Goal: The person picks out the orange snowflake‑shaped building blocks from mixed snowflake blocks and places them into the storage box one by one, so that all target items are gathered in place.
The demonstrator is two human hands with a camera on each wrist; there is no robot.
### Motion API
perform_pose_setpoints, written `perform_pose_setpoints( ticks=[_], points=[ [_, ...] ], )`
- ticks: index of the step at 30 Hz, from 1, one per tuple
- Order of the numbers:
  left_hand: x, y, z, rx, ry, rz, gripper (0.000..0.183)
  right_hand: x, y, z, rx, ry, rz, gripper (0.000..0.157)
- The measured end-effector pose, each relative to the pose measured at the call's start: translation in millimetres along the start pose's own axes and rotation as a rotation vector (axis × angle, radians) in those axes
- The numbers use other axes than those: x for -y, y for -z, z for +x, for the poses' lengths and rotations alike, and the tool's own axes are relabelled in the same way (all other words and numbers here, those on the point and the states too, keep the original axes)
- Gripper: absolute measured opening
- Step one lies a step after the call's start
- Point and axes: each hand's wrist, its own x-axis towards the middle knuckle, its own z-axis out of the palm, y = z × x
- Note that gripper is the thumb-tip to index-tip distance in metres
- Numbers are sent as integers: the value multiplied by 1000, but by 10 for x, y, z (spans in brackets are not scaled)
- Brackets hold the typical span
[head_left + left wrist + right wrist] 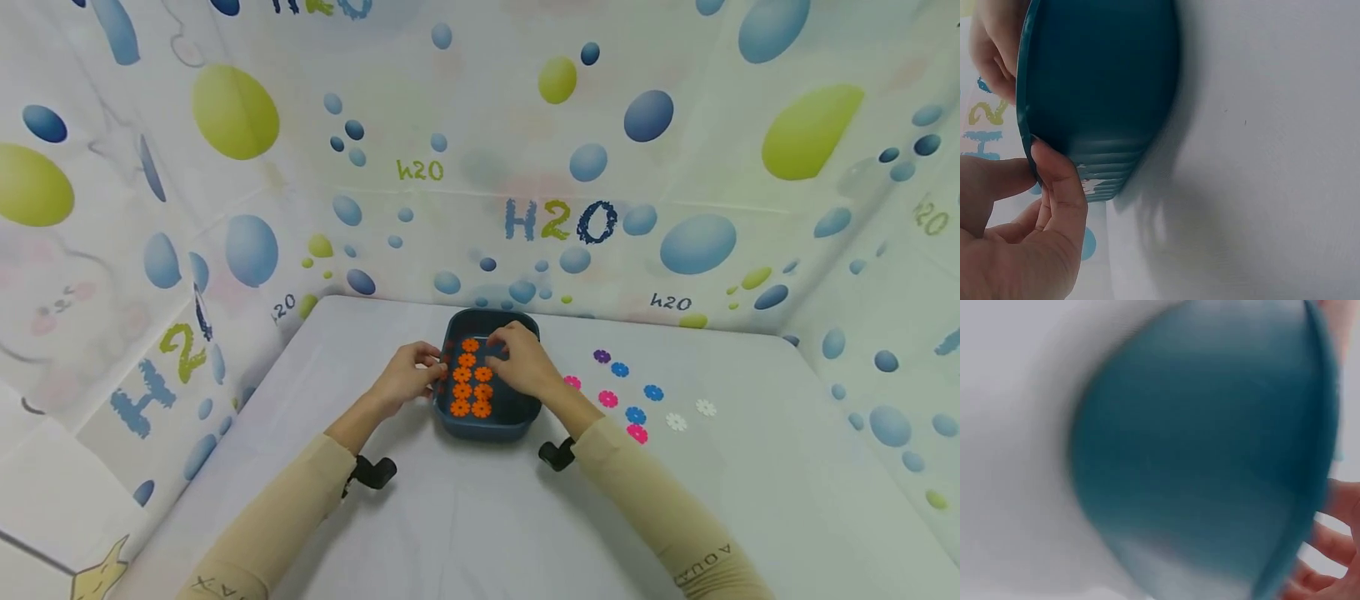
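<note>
A dark teal square bowl (487,421) stands on the table and holds several orange flower-shaped pieces (471,385) laid in rows. My left hand (435,372) pinches the bowl's left rim. In the left wrist view its thumb and forefinger (1054,172) close on the rim of the bowl (1104,75). My right hand (501,340) reaches over the bowl from the right, fingers bent down among the orange pieces at the far end. The back of the hand hides its fingertips. The right wrist view is blurred, showing only the bowl's wall (1204,456) and some fingers (1335,547).
Loose flower pieces lie on the table right of the bowl: purple (602,356), blue (619,368), pink (608,398), white (677,422) and others. A bubble-patterned curtain (555,192) closes off the back and both sides. The table's near part (465,525) is bare white.
</note>
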Motion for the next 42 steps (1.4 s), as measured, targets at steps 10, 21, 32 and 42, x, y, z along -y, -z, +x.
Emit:
perform_pose_setpoints(
  ticks=[10,21,32,42],
  points=[
    [-36,19,-8,3,7,11,34,-259,436,-402,52,32,37,27],
    [-46,31,0,8,16,16,36,-756,731,-735,67,-70,-25,27],
    [-7,12,11,10,19,14,36,-1123,536,-778,134,-269,-13,26],
    [-9,19,13,6,14,14,36,-1072,482,-732,137,-290,-32,21]
  ],
)
